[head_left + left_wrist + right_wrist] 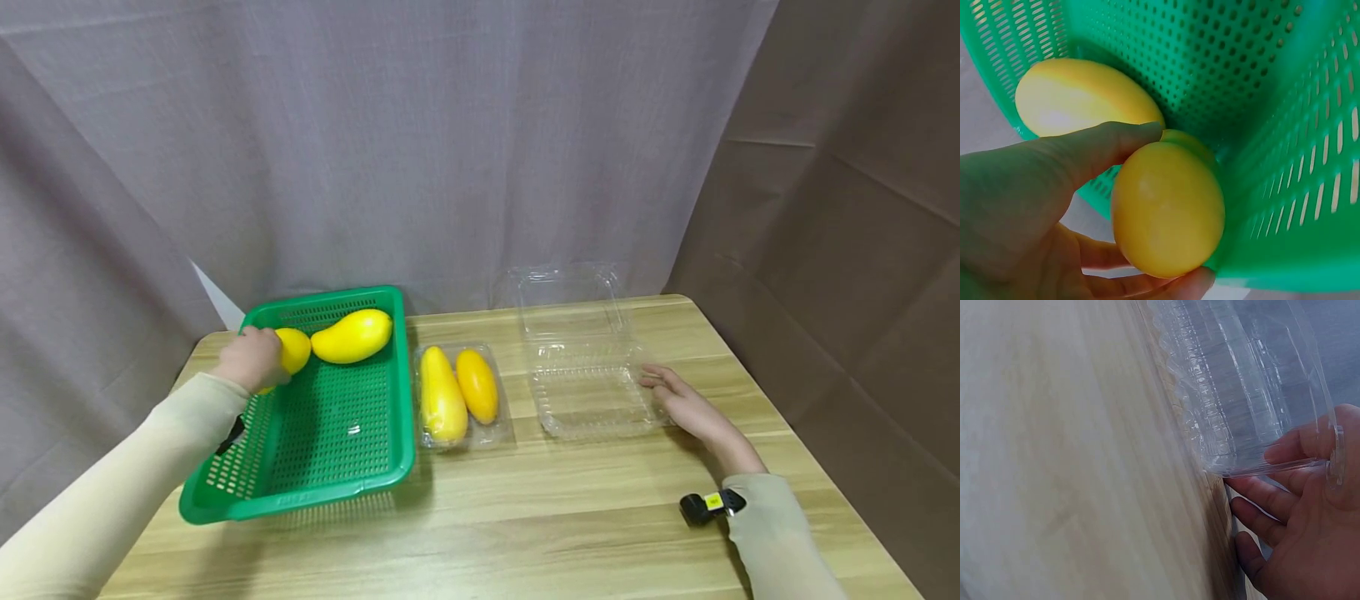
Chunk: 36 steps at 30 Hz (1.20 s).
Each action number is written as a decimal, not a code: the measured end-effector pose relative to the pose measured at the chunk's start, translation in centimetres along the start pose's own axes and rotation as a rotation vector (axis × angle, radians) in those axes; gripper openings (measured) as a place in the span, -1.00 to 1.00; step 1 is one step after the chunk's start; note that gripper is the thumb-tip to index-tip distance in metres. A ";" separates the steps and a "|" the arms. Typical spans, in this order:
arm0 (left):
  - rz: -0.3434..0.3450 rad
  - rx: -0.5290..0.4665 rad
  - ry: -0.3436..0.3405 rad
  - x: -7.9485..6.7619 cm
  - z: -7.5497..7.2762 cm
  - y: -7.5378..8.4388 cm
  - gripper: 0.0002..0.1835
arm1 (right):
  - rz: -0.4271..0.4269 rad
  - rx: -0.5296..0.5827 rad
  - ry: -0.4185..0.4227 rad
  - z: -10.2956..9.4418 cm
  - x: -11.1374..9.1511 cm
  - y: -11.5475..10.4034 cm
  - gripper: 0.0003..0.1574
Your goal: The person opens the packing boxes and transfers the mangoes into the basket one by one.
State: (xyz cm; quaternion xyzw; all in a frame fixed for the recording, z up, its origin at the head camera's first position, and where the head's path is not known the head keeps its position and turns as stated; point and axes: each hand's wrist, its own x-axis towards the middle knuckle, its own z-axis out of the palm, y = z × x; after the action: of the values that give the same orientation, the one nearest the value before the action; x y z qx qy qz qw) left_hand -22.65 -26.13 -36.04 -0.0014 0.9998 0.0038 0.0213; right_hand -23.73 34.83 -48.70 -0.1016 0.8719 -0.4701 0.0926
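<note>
In the green plastic basket (341, 492), my left hand (253, 358) grips a yellow mango (1169, 209), thumb on top and fingers underneath. A second yellow mango (354, 336) lies just right of it in the basket. Behind the held mango, a yellow-green patch shows in the left wrist view; whether it is another fruit I cannot tell. My right hand (686, 406) is at the right side of an open clear plastic clamshell box (585, 396). It pinches the box's side wall, the thumb seen through the plastic and the other fingers outside.
Between basket and open box stands another clear plastic box (501, 429) holding two yellow mangoes (444, 400). Everything is on a wooden table (525, 525). Grey curtain (450, 150) hangs behind it, brown cloth (847, 233) on the right.
</note>
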 end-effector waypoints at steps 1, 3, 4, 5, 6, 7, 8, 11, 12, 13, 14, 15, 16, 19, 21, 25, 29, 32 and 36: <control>-0.004 0.001 -0.003 0.0 0.2 0.1 -0.36 | 0.000 0.003 0.001 0.0 0.0 0.0 -0.40; -0.018 -0.001 -0.023 0.1 0.4 0.3 -0.35 | 0.001 0.005 0.002 0.1 0.1 0.0 -0.40; -0.026 -0.006 -0.040 0.1 0.5 0.4 -0.34 | 0.005 0.005 0.002 0.1 0.1 0.0 -0.40; -0.036 -0.014 -0.059 0.1 0.6 0.5 -0.32 | 0.008 0.004 0.002 0.1 0.1 0.1 -0.39; -0.045 -0.022 -0.074 0.1 0.6 0.5 -0.31 | 0.011 0.003 0.001 0.1 0.1 0.1 -0.39; -0.054 -0.027 -0.088 0.0 0.7 0.6 -0.30 | 0.013 0.003 -0.002 0.1 0.2 0.1 -0.39; -0.059 -0.033 -0.099 0.0 0.7 0.6 -0.29 | 0.012 0.001 -0.004 0.1 0.2 0.2 -0.39; -0.065 -0.038 -0.109 -0.1 0.9 0.6 -0.22 | -0.003 -0.007 -0.005 0.1 0.2 0.2 -0.39; -0.066 -0.037 -0.108 -0.1 1.0 0.7 -0.20 | -0.010 -0.008 -0.005 0.1 0.2 0.2 -0.40; -0.066 -0.035 -0.108 0.0 1.1 0.7 -0.17 | -0.015 -0.010 -0.005 0.1 0.2 0.2 -0.40; -0.067 -0.036 -0.108 0.0 1.1 0.7 -0.15 | -0.020 -0.013 -0.003 0.1 0.2 0.1 -0.40; -0.066 -0.034 -0.108 0.0 1.2 0.7 -0.14 | -0.020 -0.014 -0.002 0.1 0.1 0.1 -0.40; -0.066 -0.033 -0.107 0.0 1.2 0.7 -0.13 | -0.016 -0.013 -0.002 0.0 0.1 0.1 -0.40; -0.059 -0.034 -0.096 -0.1 1.4 0.8 -0.14 | -0.009 -0.013 -0.004 0.0 0.1 0.1 -0.39; -0.048 -0.030 -0.089 -0.2 1.5 0.8 -0.13 | -0.009 -0.013 -0.002 0.0 0.1 0.1 -0.39; -0.032 -0.015 -0.089 -0.2 1.6 0.9 -0.12 | -0.012 -0.017 0.002 -0.1 0.0 0.3 -0.39; -0.038 -0.004 -0.112 -0.4 1.5 0.8 -0.15 | -0.009 -0.010 0.001 -0.1 0.0 0.3 -0.39; -0.027 -0.008 -0.141 -0.5 1.4 0.8 -0.33 | -0.013 -0.012 0.004 -0.1 0.1 0.3 -0.39; -0.023 -0.023 -0.204 -0.7 1.3 0.6 -0.58 | -0.026 -0.020 0.005 0.0 0.2 0.4 -0.41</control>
State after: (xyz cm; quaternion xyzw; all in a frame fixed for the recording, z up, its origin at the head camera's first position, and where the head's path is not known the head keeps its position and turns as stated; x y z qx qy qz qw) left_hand -21.88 -25.48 -37.34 -0.0126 0.9922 0.0153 0.1228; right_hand -23.96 34.98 -49.04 -0.1127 0.8754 -0.4627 0.0831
